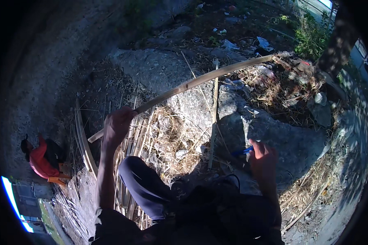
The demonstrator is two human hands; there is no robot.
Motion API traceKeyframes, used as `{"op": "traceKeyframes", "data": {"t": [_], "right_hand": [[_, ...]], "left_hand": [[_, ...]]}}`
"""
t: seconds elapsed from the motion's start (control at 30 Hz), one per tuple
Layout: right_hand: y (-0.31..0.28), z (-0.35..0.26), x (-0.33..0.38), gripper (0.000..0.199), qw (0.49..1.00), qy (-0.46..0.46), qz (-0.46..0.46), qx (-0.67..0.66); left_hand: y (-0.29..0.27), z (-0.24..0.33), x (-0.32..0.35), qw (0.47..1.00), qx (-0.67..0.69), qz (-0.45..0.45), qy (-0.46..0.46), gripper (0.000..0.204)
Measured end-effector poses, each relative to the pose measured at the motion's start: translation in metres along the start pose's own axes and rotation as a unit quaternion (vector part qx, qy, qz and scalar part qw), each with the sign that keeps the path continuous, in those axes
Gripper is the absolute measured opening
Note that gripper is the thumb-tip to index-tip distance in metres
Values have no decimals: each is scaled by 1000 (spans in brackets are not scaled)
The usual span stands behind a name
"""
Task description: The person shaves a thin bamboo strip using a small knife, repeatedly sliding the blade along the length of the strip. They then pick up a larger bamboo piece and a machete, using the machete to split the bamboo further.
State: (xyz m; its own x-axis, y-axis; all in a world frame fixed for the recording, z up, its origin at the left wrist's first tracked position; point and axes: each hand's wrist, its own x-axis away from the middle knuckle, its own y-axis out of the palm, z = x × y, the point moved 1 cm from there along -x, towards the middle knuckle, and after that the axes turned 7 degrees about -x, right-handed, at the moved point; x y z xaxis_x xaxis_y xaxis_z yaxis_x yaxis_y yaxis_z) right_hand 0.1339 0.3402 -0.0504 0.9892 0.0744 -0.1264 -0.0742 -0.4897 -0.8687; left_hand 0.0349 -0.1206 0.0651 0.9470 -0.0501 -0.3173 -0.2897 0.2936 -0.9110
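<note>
A long, flat bamboo strip (208,77) runs from beside my left knee up to the far right, slightly bowed. My left hand (118,123) is closed around it near its lower left end. Lower on the right, my right hand (262,158) grips a small blue object (243,152), which looks like a tool handle; deep shade hides the rest of it. Between my hands, a narrower pale strip (214,110) lies across the slab, apart from both. Several split strips (131,143) lie beside my left leg, under my left forearm.
A large rough concrete slab (286,141) lies ahead of me. Dry shavings (171,139) cover the ground by my feet. More curved strips (82,141) rest farther left. A person in red (41,162) sits on a stool (58,179) at far left. Litter and brush (270,81) lie beyond, near a tree trunk (339,45).
</note>
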Motion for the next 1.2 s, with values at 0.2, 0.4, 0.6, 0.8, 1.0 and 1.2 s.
{"op": "traceKeyframes", "data": {"t": [0.2,0.4,0.6,0.8,1.0,1.2], "right_hand": [[-99,-8,-79,55,941,-130,302,84],[-71,8,-113,39,987,-153,0,38],[-44,61,-83,18,967,-95,219,85],[31,167,26,26,842,271,262,-386],[84,204,160,28,757,418,273,-420],[104,214,226,42,763,516,185,-343]], "left_hand": [[49,35,-30,974,19,25,223,15],[78,18,-33,956,35,53,286,13],[96,16,-32,967,8,68,244,66],[82,-5,-18,979,171,57,93,56],[92,-33,-16,984,159,6,79,43],[101,-29,-14,977,193,-33,83,40]]}}
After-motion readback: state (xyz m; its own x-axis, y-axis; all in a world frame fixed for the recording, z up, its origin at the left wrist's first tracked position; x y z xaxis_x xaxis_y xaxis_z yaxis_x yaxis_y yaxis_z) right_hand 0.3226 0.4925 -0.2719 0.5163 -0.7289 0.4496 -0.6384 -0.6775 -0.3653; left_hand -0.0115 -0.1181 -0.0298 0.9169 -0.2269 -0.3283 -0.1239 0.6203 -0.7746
